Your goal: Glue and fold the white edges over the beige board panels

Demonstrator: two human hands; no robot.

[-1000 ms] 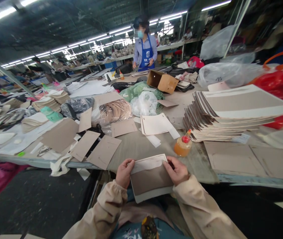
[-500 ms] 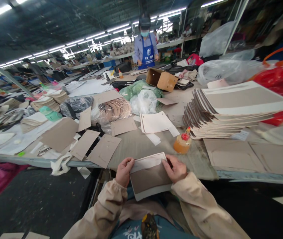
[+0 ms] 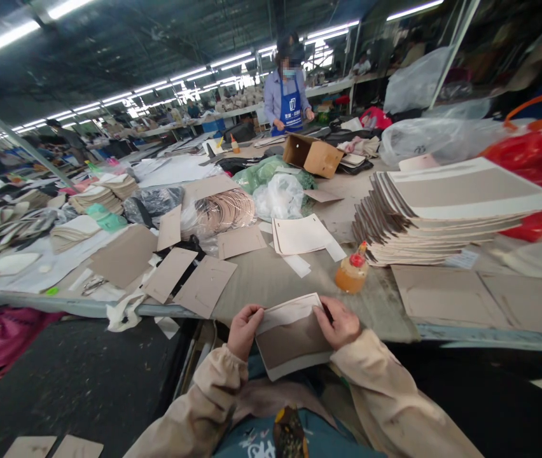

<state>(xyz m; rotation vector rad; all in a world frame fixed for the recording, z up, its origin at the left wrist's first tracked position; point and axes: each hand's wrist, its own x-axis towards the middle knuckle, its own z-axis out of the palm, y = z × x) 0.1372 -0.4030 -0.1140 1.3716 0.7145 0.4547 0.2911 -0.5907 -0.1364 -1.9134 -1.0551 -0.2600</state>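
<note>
A folded panel (image 3: 292, 340), taupe with whitish borders, is held up between both hands at the table's front edge. My left hand (image 3: 245, 331) pinches its upper left corner between thumb and fingers. At the upper right corner, my right hand (image 3: 340, 323) grips it, thumb on the face and fingers behind. Just beyond the right hand stands a bottle of amber liquid (image 3: 351, 273) with a red cap. Pale cut pieces (image 3: 302, 234) lie on the table behind the panel.
A tall stack of panels (image 3: 466, 191) is at the right, with flat taupe boards (image 3: 447, 296) before it. More flat pieces (image 3: 205, 286) lie left. Farther back are plastic bags (image 3: 278, 196), an open cardboard box (image 3: 312, 154) and a person in a blue apron (image 3: 292, 108).
The view has shifted slightly, and the panel and hands sit a little farther right in it. Both hands keep their hold. The person across the table has turned and moved their hands.
</note>
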